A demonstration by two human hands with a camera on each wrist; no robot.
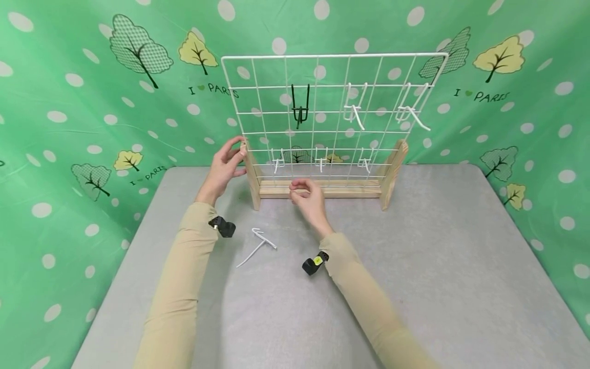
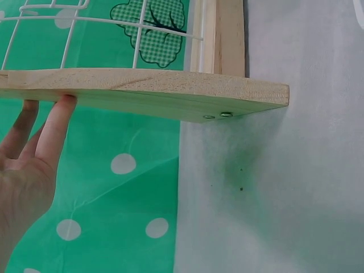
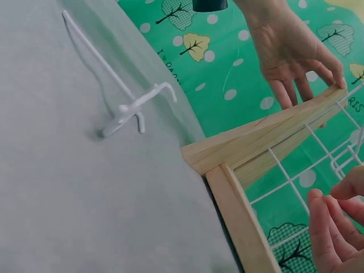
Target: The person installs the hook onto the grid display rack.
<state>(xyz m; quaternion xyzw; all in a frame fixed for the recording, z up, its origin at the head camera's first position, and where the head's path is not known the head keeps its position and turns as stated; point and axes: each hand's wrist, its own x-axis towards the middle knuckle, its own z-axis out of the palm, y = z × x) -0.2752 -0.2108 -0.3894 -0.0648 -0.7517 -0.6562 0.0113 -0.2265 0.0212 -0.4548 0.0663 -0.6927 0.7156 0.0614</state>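
A white wire grid rack (image 1: 332,54) stands upright in a wooden stand. My left hand (image 1: 225,166) holds the top of the left wooden side post (image 1: 251,177), thumb on the near face. In the left wrist view, fingertips (image 2: 63,105) of that hand press against the outer side of this post (image 2: 170,85). My right hand (image 1: 311,201) is before the lower grid, fingers loosely bent; thumb and fingertips come close together with nothing visible between them. A loose white hook (image 1: 262,240) lies on the table between both forearms; the right wrist view also shows this hook (image 3: 133,105).
A black double-wire hook (image 1: 300,110) hangs at upper left on the grid, with white hooks (image 1: 355,110) (image 1: 410,110) to its right. Three small white hooks (image 1: 321,163) hang lower. The wooden base bar (image 1: 350,192) joins the side posts on the grey table (image 1: 438,266).
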